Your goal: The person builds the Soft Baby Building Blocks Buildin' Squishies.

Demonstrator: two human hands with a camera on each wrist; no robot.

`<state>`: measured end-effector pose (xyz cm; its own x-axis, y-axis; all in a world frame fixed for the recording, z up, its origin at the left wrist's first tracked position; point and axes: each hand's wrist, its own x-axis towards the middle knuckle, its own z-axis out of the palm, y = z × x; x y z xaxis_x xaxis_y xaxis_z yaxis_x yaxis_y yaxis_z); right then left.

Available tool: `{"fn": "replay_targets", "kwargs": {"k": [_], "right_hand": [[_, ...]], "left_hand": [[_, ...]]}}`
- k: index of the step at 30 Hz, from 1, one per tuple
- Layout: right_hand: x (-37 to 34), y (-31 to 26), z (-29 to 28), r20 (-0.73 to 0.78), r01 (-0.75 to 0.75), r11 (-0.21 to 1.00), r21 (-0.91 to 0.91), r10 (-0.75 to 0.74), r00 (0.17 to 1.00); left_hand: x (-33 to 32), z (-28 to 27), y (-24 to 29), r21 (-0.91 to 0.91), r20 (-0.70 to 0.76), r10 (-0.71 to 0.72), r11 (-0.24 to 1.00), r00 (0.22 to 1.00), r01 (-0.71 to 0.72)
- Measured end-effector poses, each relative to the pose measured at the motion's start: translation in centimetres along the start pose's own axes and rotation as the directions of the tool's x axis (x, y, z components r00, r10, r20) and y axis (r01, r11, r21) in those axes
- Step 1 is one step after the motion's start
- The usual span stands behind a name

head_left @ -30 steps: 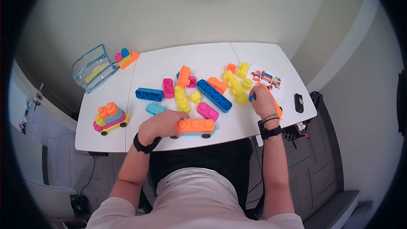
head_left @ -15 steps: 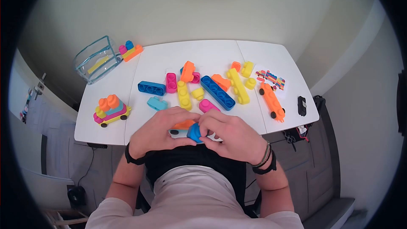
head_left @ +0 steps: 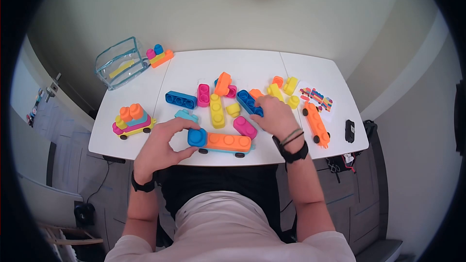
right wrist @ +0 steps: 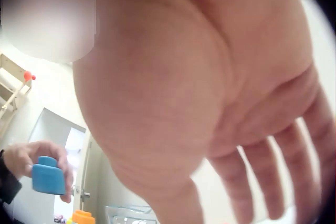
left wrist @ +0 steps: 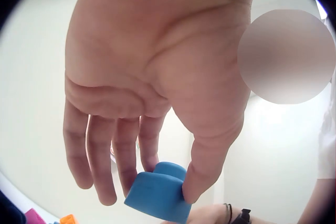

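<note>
My left hand (head_left: 165,145) pinches a small blue block (head_left: 196,137) between thumb and fingers; its single stud shows in the left wrist view. That block sits at the left end of a long orange block (head_left: 228,141), which lies on a light blue base with black wheels (head_left: 240,155). Over the pile to the right is my right hand (head_left: 277,117), its fingers extended and its fingertips right at a long blue block (head_left: 246,101). Part of the long blue block and a yellow block behind it are hidden by this hand. A pink block (head_left: 245,127) lies between the hands.
At the left stands a wheeled stack of colourful blocks (head_left: 133,122). Farther back are a clear case (head_left: 121,63) and another small stack (head_left: 159,57). An orange wheeled base (head_left: 316,125), a picture card (head_left: 318,99) and a black device (head_left: 349,131) lie right.
My right hand brought the small blue block from the right side to the long orange block, then let go and moved to the long blue block. My left hand now holds the small block.
</note>
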<state>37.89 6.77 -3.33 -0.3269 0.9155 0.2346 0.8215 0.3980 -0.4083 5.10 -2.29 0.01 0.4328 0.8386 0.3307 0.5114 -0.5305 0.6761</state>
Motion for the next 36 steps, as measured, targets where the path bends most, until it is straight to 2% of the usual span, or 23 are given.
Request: {"fn": "replay_targets", "kwargs": {"k": [2, 6, 10, 12, 17, 22, 30, 34, 36], "right_hand": [[1.0, 2.3, 0.1, 0.224, -0.194, 0.962, -0.193, 0.235, 0.946], [2.2, 4.9, 2.1, 0.127, -0.211, 0.965, -0.157, 0.232, 0.964], [1.9, 4.3, 2.1, 0.238, -0.180, 0.967, -0.182, 0.221, 0.946], [1.9, 4.1, 1.8, 0.297, -0.230, 0.953, -0.196, 0.282, 0.912], [2.0, 4.2, 1.9, 0.282, -0.267, 0.933, -0.240, 0.330, 0.901], [1.7, 3.8, 2.5, 0.339, -0.280, 0.929, -0.243, 0.352, 0.873], [1.4, 4.0, 2.8, 0.319, -0.261, 0.941, -0.216, 0.320, 0.892], [1.1, 4.0, 2.8, 0.337, -0.275, 0.938, -0.210, 0.333, 0.880], [0.7, 3.8, 2.8, 0.295, -0.247, 0.947, -0.207, 0.301, 0.907]], "left_hand": [[-0.7, -0.3, -0.4, 0.062, -0.050, -0.108, 0.992, 0.993, 0.111], [-1.3, -0.7, -1.5, 0.085, -0.117, -0.121, 0.988, 0.986, 0.131], [-0.8, -0.2, -2.2, 0.070, -0.083, -0.164, 0.983, 0.983, 0.170], [-0.9, 0.2, -2.9, 0.057, -0.066, -0.179, 0.982, 0.982, 0.183], [-0.3, 0.1, -2.9, 0.009, 0.010, -0.279, 0.960, 0.960, 0.279], [0.0, 0.3, -4.2, 0.021, 0.043, -0.267, 0.964, 0.963, 0.266], [0.6, 1.1, -4.7, -0.015, 0.091, -0.283, 0.958, 0.955, 0.286], [1.2, 1.4, -4.7, 0.051, 0.134, -0.258, 0.966, 0.957, 0.254], [1.4, 1.5, -4.7, 0.079, 0.133, -0.257, 0.966, 0.957, 0.248]]}}
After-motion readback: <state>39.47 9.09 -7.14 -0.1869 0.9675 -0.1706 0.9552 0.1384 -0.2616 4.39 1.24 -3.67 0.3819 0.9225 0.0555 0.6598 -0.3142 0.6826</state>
